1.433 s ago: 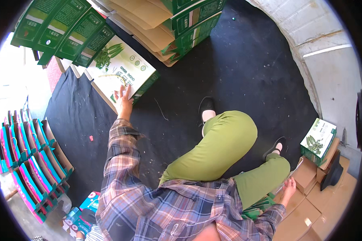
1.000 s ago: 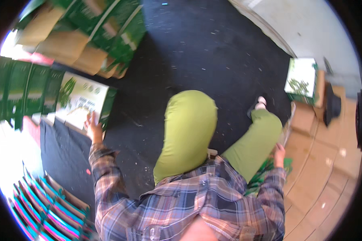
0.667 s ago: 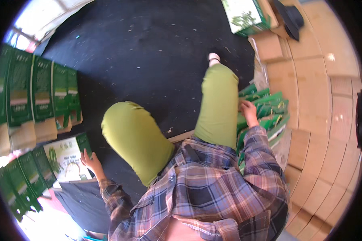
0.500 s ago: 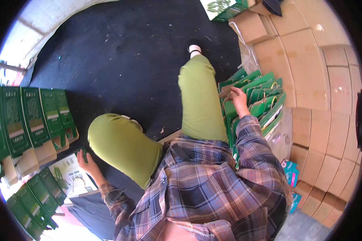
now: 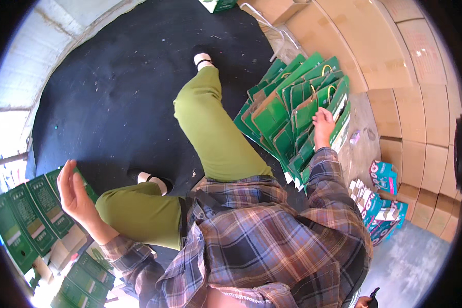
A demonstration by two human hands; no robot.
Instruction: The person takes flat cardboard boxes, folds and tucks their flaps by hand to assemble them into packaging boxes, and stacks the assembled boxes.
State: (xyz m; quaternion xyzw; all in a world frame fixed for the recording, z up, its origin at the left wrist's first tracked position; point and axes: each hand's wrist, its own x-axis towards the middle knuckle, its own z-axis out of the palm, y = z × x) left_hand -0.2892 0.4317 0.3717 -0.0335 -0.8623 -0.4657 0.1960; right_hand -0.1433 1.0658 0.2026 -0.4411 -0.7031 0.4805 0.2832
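Note:
My left hand (image 5: 75, 197) is raised at the left with its fingers stretched out and nothing in it. Below and beyond it stand green printed cartons (image 5: 25, 220) in a row, with brown flaps showing at their lower ends. On the right, my right hand (image 5: 323, 126) has its fingers curled over the upper edge of a folded green carton. That carton belongs to a fanned stack of flat green cartons (image 5: 272, 114), several with yellow cord handles. The fingertips are partly hidden behind the board's edge.
Brown cardboard boxes (image 5: 367, 36) are piled along the right wall. Teal and pink packages (image 5: 384, 177) lie at the lower right. Black sheeting (image 5: 123, 92) covers the floor. A green and white box (image 5: 218, 5) stands at the far edge. Part of a person (image 5: 364, 302) shows at the bottom right.
The view has turned to the right. My left hand has lifted off the white-topped carton at the left. My right hand has shifted from the stack's left part to its right part.

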